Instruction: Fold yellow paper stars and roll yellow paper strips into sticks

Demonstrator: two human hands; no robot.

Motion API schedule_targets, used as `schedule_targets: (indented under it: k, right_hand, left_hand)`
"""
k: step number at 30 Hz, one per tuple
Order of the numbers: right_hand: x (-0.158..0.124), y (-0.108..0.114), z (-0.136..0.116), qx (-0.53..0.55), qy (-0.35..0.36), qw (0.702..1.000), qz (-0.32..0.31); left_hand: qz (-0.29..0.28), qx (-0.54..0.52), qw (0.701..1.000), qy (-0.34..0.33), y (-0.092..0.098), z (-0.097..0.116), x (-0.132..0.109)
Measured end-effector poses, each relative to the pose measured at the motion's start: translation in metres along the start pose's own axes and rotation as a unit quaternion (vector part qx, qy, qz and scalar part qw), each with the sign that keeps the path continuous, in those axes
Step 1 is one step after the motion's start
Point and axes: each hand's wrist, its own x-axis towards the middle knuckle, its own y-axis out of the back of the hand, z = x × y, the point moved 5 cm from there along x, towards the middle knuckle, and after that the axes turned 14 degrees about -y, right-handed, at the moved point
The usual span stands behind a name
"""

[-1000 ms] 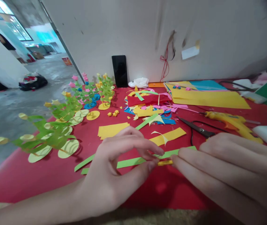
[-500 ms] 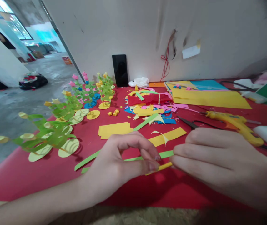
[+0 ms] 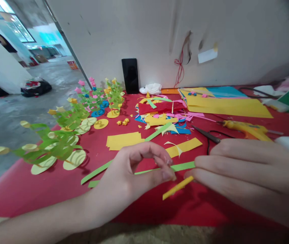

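A narrow yellow paper strip [image 3: 178, 188] slants up into the fingertips of my right hand [image 3: 243, 176], which is closed on its far end. My left hand [image 3: 139, 173] is just left of the strip, thumb and index finger curled close together; whether anything small is between them is too small to tell. Behind the fingers a green paper strip [image 3: 182, 166] runs across the red table [image 3: 139, 210]. Another green strip [image 3: 96, 173] sticks out left of my left hand. Beyond them are a yellow paper piece [image 3: 187, 146] and stacked yellow rectangles [image 3: 125, 140].
Paper plants [image 3: 48, 149] line the left side. Coloured scraps [image 3: 162, 112] lie in the middle, with scissors [image 3: 206, 134] and a yellow glue gun [image 3: 246, 128] to the right. A black phone [image 3: 130, 76] leans on the wall. Yellow sheets [image 3: 228, 106] lie at the back right.
My left fingers have come off the yellow strip, and its left end now points down and free. My right hand has moved a little to the right with the strip, uncovering the scissors' handles.
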Motion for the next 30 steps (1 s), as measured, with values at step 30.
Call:
schedule_targets:
  k: [30]
  right_hand:
    - [-0.007,-0.015,-0.006,-0.05,-0.057,0.997,0.003]
  left_hand:
    - [-0.092,0.478,0.804,-0.341,-0.012,0.038,-0.006]
